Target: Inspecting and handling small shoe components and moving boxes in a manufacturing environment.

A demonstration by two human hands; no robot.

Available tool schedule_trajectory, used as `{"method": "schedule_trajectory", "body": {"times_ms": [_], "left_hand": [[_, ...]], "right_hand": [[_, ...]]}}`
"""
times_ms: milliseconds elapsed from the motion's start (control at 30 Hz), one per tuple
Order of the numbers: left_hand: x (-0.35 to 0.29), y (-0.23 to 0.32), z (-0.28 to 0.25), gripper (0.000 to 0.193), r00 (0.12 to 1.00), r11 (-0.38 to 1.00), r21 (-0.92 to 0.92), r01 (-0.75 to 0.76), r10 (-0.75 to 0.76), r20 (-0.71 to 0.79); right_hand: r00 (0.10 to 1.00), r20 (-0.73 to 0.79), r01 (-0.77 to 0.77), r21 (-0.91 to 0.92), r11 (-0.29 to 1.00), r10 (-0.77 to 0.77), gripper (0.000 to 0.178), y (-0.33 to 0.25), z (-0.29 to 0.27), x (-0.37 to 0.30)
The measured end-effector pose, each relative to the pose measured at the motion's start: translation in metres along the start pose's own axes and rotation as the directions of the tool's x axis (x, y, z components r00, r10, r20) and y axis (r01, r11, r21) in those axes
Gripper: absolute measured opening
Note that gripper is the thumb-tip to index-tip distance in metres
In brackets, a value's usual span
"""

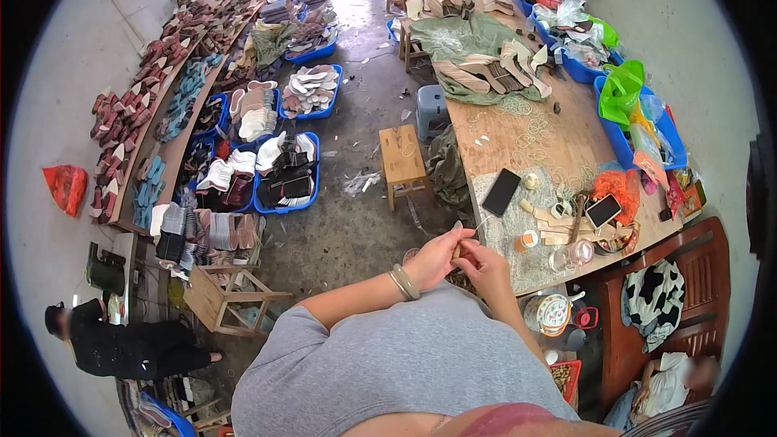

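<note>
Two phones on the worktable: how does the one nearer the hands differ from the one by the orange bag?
The nearer phone looks larger in view than the farther phone. The nearer phone has dark edges; the farther phone has a pale rim. The nearer phone lies on the mottled grey surface; the farther phone sits among clutter, beside the orange bag. Both show dark faces.

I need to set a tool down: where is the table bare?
Bare wood lies between the pale loops and the nearest blue basket. Left of the loops, small white scraps dot it. Crowded: around the orange bag and clear jar.
</note>
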State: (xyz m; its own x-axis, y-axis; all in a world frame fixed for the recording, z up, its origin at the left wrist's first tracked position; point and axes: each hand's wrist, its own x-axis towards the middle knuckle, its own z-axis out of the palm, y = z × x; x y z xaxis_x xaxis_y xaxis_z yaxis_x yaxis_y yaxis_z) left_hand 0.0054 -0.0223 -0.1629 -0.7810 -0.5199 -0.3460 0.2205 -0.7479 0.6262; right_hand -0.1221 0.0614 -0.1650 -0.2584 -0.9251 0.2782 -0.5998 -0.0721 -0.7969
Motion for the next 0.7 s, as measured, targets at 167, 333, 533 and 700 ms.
{"method": "schedule_trajectory", "body": {"times_ms": [167,333,533,700], "left_hand": [[0.0,0.0,0.002,0.046,0.999,0.999,0.007,0.031,-0.031,-0.033],[0.001,-0.001,0.008,0.041,0.999,0.999,0.005,0.047,-0.047,0.009],[0.006,-0.004,0.005,0.024,0.991,0.981,0.145,0.131,-0.132,-0.001],[0.003,-0.001,0.012,0.016,0.989,0.953,0.267,0.145,-0.149,-0.008]], "right_hand": [[0.999,0.038,-0.007,0.035,0.999,0.006,0.035,0.01,0.004,-0.004],[0.984,0.1,-0.158,0.075,0.985,0.15,0.03,0.0,-0.005,-0.005],[0.948,-0.009,-0.276,0.473,0.837,0.318,0.018,0.029,-0.009,-0.009],[0.873,0.065,-0.372,0.731,0.573,0.483,0.017,0.019,-0.016,-0.009]]}}
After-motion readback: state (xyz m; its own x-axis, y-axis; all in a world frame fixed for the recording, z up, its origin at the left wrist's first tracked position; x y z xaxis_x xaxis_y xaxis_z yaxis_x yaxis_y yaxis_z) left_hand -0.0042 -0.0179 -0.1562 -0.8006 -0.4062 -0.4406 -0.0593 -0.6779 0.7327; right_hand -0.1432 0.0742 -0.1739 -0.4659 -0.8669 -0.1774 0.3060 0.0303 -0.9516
